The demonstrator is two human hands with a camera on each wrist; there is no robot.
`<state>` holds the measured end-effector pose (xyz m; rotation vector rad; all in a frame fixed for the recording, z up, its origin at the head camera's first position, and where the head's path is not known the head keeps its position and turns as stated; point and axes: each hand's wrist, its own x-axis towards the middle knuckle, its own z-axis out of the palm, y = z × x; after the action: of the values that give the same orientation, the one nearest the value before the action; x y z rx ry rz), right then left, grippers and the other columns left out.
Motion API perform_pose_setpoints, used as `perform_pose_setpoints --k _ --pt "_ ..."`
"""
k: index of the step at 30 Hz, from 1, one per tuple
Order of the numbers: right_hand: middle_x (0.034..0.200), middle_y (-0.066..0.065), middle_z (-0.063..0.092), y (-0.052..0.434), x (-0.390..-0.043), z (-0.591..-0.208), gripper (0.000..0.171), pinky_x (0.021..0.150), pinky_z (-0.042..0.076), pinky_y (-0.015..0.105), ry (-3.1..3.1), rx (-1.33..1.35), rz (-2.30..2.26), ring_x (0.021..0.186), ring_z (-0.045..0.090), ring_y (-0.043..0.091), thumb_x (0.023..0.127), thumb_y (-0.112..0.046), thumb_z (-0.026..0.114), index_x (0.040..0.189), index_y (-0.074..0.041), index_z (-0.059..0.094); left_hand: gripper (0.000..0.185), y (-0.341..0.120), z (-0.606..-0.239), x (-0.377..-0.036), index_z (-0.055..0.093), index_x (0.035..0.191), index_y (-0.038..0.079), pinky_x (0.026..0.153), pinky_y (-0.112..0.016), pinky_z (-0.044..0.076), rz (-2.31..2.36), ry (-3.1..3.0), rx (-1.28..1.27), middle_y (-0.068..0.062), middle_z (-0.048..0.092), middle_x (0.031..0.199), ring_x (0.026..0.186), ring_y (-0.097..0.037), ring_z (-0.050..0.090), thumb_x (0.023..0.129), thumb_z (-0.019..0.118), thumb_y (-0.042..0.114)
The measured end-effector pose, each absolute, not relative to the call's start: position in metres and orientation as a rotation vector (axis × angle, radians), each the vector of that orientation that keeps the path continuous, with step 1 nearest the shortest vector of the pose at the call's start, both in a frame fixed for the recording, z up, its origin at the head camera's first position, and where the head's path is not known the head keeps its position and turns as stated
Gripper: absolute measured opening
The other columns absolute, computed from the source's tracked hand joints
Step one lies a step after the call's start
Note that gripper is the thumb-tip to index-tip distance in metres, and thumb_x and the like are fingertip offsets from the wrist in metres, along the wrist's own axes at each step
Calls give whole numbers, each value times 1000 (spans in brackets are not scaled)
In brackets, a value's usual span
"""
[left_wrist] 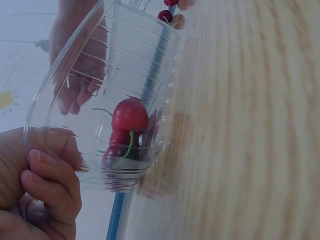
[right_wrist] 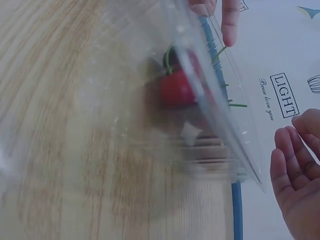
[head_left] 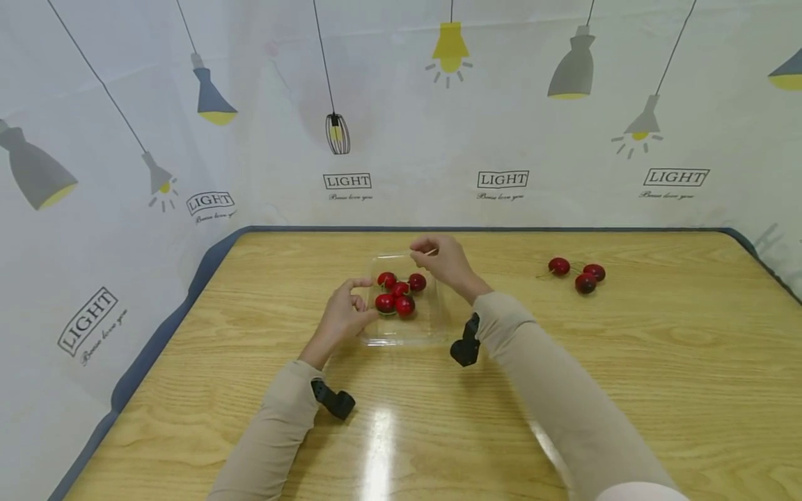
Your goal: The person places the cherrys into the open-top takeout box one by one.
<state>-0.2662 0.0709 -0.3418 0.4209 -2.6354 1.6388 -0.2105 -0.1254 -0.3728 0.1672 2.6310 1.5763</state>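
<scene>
Left hand (head_left: 343, 316) gripped the near-left edge of the clear plastic tray (head_left: 401, 334), fingers curled round its rim. Tray sat mid-table (head_left: 250, 362), five red cherries (head_left: 398, 292) inside. Right hand (head_left: 441, 261) pinched a stem over the tray. Three loose cherries (head_left: 578, 274) lay far right.

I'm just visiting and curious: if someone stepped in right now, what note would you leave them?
Left hand: grips the near-left rim of the clear plastic tray.
Right hand: over the tray's far edge, pinching what looks like a thin stem.
Done: five cherries lie in the tray.
Left: three cherries on the table to the right, probably to follow.
</scene>
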Motion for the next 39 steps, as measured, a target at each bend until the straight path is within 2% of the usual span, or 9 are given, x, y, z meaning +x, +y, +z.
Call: perform_pose_setpoints --k 8,16,29,39 --pt "94 14 60 89 -268 -343 21 65 47 28 -2660 402 1598 82 59 30 86 -12 55 101 1 60 54 -125 -372 -210 45 121 1 39 -22 31 1568 2632 168 -2 41 58 41 -10 34 70 63 -3" --pt "95 15 60 112 -264 -352 22 64 47 29 -2675 383 1585 82 59 31 86 -12 56 102 2 59 54 -126 -372 -210 45 121 2 40 -23 31 1564 2641 174 -2 41 58 41 -10 35 71 63 -2" --pt "99 19 57 154 -258 -363 28 73 47 39 -2748 308 1557 85 57 33 87 -13 54 108 5 55 54 -126 -374 -210 44 121 2 40 -23 31 1570 2623 163 -3 41 59 42 -11 34 71 64 -2" --pt "100 20 55 197 -254 -374 31 70 48 34 -2779 203 1510 86 56 30 88 -14 53 111 6 53 54 -126 -373 -209 44 122 3 39 -23 31 1578 2611 153 -3 41 60 42 -11 34 71 63 -2"
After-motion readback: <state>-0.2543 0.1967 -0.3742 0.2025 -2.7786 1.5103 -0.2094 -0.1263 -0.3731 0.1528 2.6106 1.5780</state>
